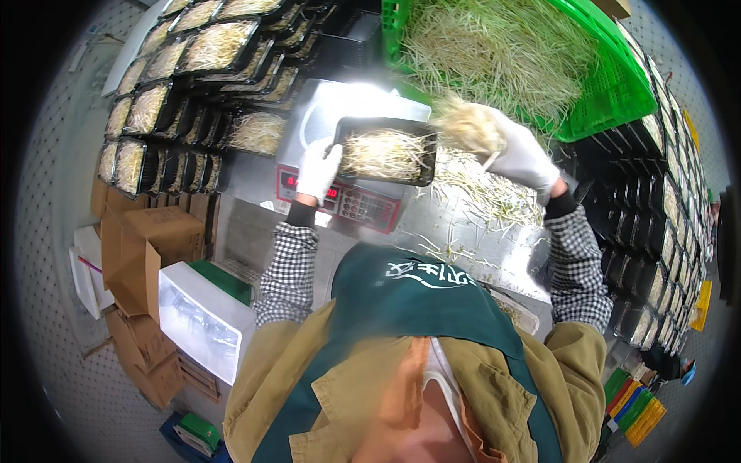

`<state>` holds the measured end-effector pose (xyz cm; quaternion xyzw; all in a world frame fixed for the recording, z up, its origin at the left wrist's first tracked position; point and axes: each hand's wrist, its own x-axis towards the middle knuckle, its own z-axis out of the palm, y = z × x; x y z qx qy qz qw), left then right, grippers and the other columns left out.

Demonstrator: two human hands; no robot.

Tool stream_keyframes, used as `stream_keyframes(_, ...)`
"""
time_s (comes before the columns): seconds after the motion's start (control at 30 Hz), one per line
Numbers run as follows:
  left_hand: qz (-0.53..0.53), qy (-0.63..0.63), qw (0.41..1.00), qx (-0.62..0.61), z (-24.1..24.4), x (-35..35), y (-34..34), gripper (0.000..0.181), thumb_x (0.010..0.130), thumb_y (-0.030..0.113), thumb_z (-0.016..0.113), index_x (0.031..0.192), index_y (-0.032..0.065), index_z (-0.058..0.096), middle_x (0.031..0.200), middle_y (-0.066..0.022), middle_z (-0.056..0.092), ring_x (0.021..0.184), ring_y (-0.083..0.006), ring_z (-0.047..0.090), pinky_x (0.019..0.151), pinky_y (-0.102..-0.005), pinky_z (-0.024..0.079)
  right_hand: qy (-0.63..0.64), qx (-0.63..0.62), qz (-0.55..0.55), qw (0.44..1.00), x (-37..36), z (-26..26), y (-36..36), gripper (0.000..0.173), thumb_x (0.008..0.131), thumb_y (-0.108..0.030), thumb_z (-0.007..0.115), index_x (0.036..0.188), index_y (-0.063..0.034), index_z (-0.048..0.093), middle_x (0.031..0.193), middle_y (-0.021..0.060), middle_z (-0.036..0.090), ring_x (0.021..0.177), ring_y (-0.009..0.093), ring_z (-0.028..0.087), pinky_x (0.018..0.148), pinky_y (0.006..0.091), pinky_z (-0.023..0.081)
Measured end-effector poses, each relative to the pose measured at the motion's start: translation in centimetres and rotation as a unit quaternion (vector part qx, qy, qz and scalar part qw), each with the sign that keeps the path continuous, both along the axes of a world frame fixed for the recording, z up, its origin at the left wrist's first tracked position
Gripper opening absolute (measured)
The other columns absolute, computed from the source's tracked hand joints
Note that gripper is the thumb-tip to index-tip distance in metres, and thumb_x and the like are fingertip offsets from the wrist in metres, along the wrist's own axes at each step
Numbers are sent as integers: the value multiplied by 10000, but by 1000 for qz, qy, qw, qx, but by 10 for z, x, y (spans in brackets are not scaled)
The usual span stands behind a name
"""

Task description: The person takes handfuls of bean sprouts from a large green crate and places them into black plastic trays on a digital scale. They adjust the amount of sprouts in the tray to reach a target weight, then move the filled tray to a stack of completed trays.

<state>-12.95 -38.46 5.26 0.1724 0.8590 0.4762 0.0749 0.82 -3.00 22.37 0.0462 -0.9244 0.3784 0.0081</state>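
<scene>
My gloved left hand (319,169) grips the left edge of a black plastic tray (429,173) that holds a heap of bean sprouts (385,151). The tray is over a digital weighing scale (310,95) with a red keypad panel (370,208) and lit red digits. In my gloved right hand (518,144) is a bunch of sprouts (468,126), a little blurred, just right of the tray. Behind that hand stands a green plastic crate (622,95) with a large mass of sprouts (498,52) in it. Loose sprouts (486,191) lie scattered on the metal table (428,223).
Stacked black trays of sprouts (217,46) rise at the left, and more stacks (637,214) stand at the right. Empty black trays (350,35) sit behind the scale. Cardboard boxes (168,231) and a white foam box (200,318) are on the lower left.
</scene>
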Motion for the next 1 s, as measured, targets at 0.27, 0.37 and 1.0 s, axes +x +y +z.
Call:
stream_keyframes(0.27,-89,168,981,48,88,22,36,866,864,448,718,1499,9,326,1408,-222,485,1300,-368,481,1109,-452,370,134,287,56,947,-59,-69,-120,937,684,-270,813,1483,-92,358,1380,198,502,1233,339,509,1027,485,418)
stream_keyframes(0.37,-233,225,946,-22,77,19,50,986,714,436,824,1478,17,362,1399,-246,464,1291,-398,454,1103,-484,351,110,339,42,933,-55,-69,-115,991,662,-331,828,1487,-90,334,1408,206,457,1294,328,453,1058,532,381)
stream_keyframes(1.0,-294,200,864,-357,72,8,82,612,846,198,654,1372,-15,423,1060,-192,575,939,-329,621,728,-449,549,-62,426,23,902,-12,-11,1,88,907,-82,500,977,-67,551,831,162,674,734,327,698,614,415,563)
